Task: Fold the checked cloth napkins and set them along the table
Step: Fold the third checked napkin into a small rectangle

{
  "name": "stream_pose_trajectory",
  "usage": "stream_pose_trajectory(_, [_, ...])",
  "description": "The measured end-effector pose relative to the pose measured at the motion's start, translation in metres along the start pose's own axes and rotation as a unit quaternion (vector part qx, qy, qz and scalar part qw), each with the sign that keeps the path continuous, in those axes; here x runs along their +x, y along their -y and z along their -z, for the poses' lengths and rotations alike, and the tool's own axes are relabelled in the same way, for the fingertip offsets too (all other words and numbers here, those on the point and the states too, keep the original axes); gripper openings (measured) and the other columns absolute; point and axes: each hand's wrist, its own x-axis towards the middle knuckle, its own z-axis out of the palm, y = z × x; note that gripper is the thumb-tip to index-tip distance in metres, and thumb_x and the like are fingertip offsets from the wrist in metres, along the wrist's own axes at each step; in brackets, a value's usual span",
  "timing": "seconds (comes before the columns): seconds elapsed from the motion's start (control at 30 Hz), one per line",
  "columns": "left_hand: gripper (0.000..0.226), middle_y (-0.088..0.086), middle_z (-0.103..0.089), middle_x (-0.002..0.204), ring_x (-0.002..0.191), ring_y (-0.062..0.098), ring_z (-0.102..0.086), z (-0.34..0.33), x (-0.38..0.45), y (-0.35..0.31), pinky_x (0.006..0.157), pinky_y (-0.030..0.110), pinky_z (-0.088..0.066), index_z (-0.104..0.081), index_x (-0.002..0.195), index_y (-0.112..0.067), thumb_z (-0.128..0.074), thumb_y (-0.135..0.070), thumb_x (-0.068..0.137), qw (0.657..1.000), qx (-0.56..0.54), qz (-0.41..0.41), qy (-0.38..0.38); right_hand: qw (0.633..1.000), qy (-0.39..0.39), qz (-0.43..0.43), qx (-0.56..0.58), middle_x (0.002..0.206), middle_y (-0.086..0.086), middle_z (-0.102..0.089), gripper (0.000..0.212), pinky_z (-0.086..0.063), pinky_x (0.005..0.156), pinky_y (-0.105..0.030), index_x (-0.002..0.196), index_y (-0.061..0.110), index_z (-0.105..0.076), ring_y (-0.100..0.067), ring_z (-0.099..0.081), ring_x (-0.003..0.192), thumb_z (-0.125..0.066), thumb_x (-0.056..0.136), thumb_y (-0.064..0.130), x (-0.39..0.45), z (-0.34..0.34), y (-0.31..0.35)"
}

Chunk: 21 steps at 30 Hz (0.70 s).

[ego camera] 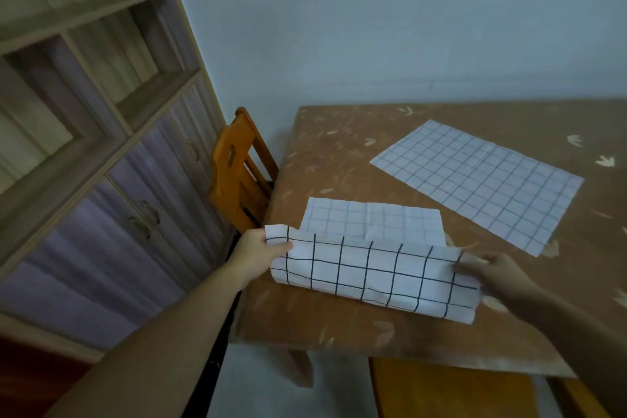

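Note:
A white napkin with bold black checks (373, 276) lies near the front left corner of the brown table (339, 153), its near part lifted and doubled over toward the far side. My left hand (258, 253) pinches its left corner. My right hand (495, 276) pinches its right corner, slightly blurred. Just beyond it lies a folded napkin with fine faint checks (369, 220), partly hidden by the lifted one. A third napkin with fine blue checks (478, 183) lies spread flat at an angle farther back on the right.
An orange wooden chair (237, 173) stands against the table's left side. Another orange seat (451, 390) shows below the near edge. A wooden shelf and cupboard unit (101, 132) fills the left. A pale wall runs behind the table.

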Motion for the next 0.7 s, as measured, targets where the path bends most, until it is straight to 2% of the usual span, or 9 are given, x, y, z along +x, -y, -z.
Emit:
stream_pose_trajectory(0.07, [0.018, -0.007, -0.068, 0.092, 0.086, 0.007, -0.065, -0.005, 0.017, 0.000, 0.075, 0.027, -0.054, -0.070, 0.107, -0.014, -0.069, -0.014, 0.089, 1.000, -0.010, -0.008, -0.015, 0.998, -0.005, -0.023, 0.052, 0.092, -0.014, -0.072, 0.017, -0.054, 0.080, -0.044, 0.094, 0.001, -0.070, -0.031, -0.069, 0.086, -0.071, 0.083, 0.014, 0.016, 0.001, 0.003])
stream_pose_trajectory(0.13, [0.018, -0.007, -0.068, 0.094, 0.084, 0.006, -0.064, -0.011, 0.036, 0.001, 0.069, 0.023, -0.051, -0.070, 0.108, -0.014, -0.067, -0.017, 0.090, 1.000, -0.010, -0.010, -0.016, 0.996, -0.019, -0.033, 0.085, 0.094, -0.011, -0.072, 0.017, -0.054, 0.081, -0.043, 0.097, 0.004, -0.068, -0.029, -0.068, 0.087, -0.071, 0.083, 0.013, 0.030, -0.001, 0.008])
stream_pose_trajectory(0.27, [0.012, -0.003, -0.071, 0.091, 0.088, 0.018, -0.067, -0.026, 0.087, 0.014, 0.079, 0.034, -0.055, -0.071, 0.098, -0.016, -0.068, -0.024, 0.090, 1.000, 0.009, -0.003, -0.014, 0.992, -0.056, -0.059, 0.101, 0.092, -0.007, -0.068, 0.007, -0.052, 0.082, -0.042, 0.088, 0.014, -0.064, -0.026, -0.065, 0.086, -0.070, 0.084, 0.013, 0.059, -0.015, 0.013])
stream_pose_trajectory(0.33, [0.019, 0.009, -0.072, 0.087, 0.085, 0.027, -0.067, -0.034, 0.119, 0.022, 0.079, 0.041, -0.056, -0.070, 0.086, -0.014, -0.069, -0.033, 0.088, 1.000, 0.027, 0.004, -0.008, 0.989, -0.077, -0.087, 0.091, 0.092, -0.009, -0.069, 0.009, -0.053, 0.082, -0.043, 0.092, 0.011, -0.065, -0.027, -0.066, 0.085, -0.069, 0.085, 0.014, 0.074, -0.024, 0.010])
stream_pose_trajectory(0.4, [0.024, 0.009, -0.072, 0.083, 0.082, 0.029, -0.067, -0.041, 0.150, 0.032, 0.077, 0.040, -0.056, -0.070, 0.083, -0.016, -0.068, -0.040, 0.086, 0.999, 0.039, 0.001, 0.007, 0.985, -0.106, -0.110, 0.076, 0.091, -0.011, -0.069, 0.011, -0.054, 0.079, -0.041, 0.094, 0.007, -0.066, -0.027, -0.067, 0.082, -0.068, 0.085, 0.015, 0.092, -0.033, 0.006])
stream_pose_trajectory(0.47, [0.019, -0.004, -0.072, 0.086, 0.084, 0.020, -0.067, -0.046, 0.170, 0.036, 0.081, 0.042, -0.057, -0.070, 0.090, -0.027, -0.067, -0.045, 0.086, 1.000, 0.021, 0.008, 0.013, 0.980, -0.136, -0.124, 0.071, 0.087, -0.011, -0.068, 0.012, -0.051, 0.070, -0.034, 0.094, 0.006, -0.065, -0.024, -0.065, 0.075, -0.067, 0.087, 0.016, 0.108, -0.039, 0.009])
stream_pose_trajectory(0.53, [0.028, -0.009, -0.069, 0.095, 0.091, 0.015, -0.065, -0.047, 0.183, 0.037, 0.084, 0.042, -0.056, -0.061, 0.107, -0.034, -0.067, -0.048, 0.084, 0.998, 0.011, 0.056, 0.033, 0.974, -0.162, -0.141, 0.074, 0.081, -0.008, -0.064, 0.013, -0.049, 0.069, -0.033, 0.096, 0.006, -0.064, -0.022, -0.062, 0.070, -0.066, 0.088, 0.016, 0.124, -0.045, 0.011])
stream_pose_trajectory(0.63, [0.052, -0.006, -0.068, 0.100, 0.090, 0.015, -0.066, -0.053, 0.190, 0.044, 0.073, 0.033, -0.054, -0.043, 0.126, -0.034, -0.072, -0.018, 0.086, 0.987, -0.040, 0.106, 0.112, 0.966, -0.190, -0.160, 0.074, 0.076, -0.006, -0.060, 0.014, -0.046, 0.063, -0.030, 0.099, 0.005, -0.064, -0.020, -0.057, 0.066, -0.062, 0.089, 0.015, 0.142, -0.052, 0.011])
stream_pose_trajectory(0.7, [0.066, -0.005, -0.069, 0.105, 0.092, 0.017, -0.066, -0.057, 0.195, 0.052, 0.072, 0.036, -0.056, -0.039, 0.133, -0.036, -0.072, -0.008, 0.084, 0.987, -0.037, 0.107, 0.110, 0.962, -0.205, -0.170, 0.057, 0.077, -0.007, -0.061, 0.019, -0.044, 0.058, -0.026, 0.100, 0.004, -0.066, -0.020, -0.056, 0.067, -0.059, 0.089, 0.018, 0.153, -0.054, 0.008])
